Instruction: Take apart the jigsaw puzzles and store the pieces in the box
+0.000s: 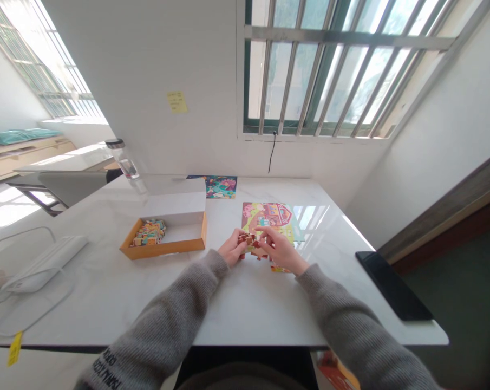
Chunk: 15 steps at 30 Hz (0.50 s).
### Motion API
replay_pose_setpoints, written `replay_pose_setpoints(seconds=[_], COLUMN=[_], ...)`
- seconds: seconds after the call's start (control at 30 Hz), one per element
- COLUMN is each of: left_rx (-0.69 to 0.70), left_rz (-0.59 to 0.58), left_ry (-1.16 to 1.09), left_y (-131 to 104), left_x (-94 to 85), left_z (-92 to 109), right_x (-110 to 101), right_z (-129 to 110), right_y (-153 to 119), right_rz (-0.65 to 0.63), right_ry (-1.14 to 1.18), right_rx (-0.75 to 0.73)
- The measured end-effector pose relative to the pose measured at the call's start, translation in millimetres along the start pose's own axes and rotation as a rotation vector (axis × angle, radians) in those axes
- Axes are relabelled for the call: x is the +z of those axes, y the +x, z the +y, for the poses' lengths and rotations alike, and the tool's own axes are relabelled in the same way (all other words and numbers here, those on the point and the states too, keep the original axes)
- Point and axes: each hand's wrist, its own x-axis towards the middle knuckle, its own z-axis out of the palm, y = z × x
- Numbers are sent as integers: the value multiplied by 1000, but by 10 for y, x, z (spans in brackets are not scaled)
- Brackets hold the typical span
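My left hand (pixel 233 248) is wrapped round several small reddish-brown puzzle pieces (pixel 247 239). Close beside it on the right, my right hand (pixel 280 249) has its thumb and forefinger at the pieces; whether a piece is pinched between them is too small to tell. Just beyond both hands lies a colourful farm picture (pixel 268 215) with a red barn, partly covered by my right hand. Loose joined pieces show below the fingers. An orange-sided open box (pixel 163 248) to the left holds a heap of puzzle pieces (pixel 149 233).
A dark blue picture (pixel 221 186) lies at the table's back edge. A clear bottle (pixel 125 160) stands back left. A white power strip (pixel 50 264) with cables is at the far left, a black tablet (pixel 392 285) at the right edge.
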Motion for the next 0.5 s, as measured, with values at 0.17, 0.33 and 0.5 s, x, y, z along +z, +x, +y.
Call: replay_pose_setpoints(seconds=[0.17,0.33,0.5], left_rx=[-11,-15,6], left_rz=[-17,-57,-16], left_ry=[-31,-70,-126], left_y=[15,2,1], left_x=[26,64,83], left_z=[18,69,101], right_x=[-5,8,13], right_z=[27,-23,-69], right_y=[11,-9,-2], right_rz=[42,47,132], right_ry=[-93,-196,-224], right_rx=[-101,-200,-194])
